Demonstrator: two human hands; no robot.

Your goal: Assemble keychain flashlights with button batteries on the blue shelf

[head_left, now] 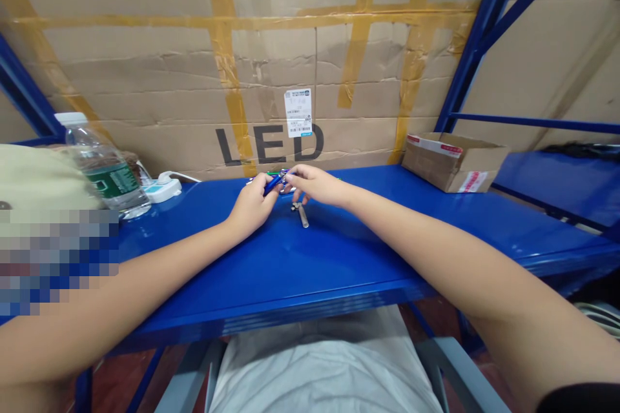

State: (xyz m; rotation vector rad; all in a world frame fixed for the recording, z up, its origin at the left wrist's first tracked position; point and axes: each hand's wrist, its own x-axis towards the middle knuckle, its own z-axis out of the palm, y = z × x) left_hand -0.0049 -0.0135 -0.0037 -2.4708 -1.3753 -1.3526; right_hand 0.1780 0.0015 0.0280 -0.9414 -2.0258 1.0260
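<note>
Both my hands meet over the middle of a blue metal shelf [339, 258]. My left hand [252, 205] is closed around a small blue pen-like stick [272, 184], whose tip points up to the right. My right hand [314, 184] pinches the far end of the same blue stick with its fingertips. A small silver metal piece [301, 213] lies on the shelf just below my right hand, untouched. A few more small coloured sticks, one green [272, 173], lie behind the hands by the cardboard.
A large taped cardboard sheet marked LED [271, 142] backs the shelf. A plastic water bottle [104, 168] and a white power strip [162, 188] stand at the left. A small open cardboard box [453, 161] sits at the right. Blue rack posts [477, 39] rise behind.
</note>
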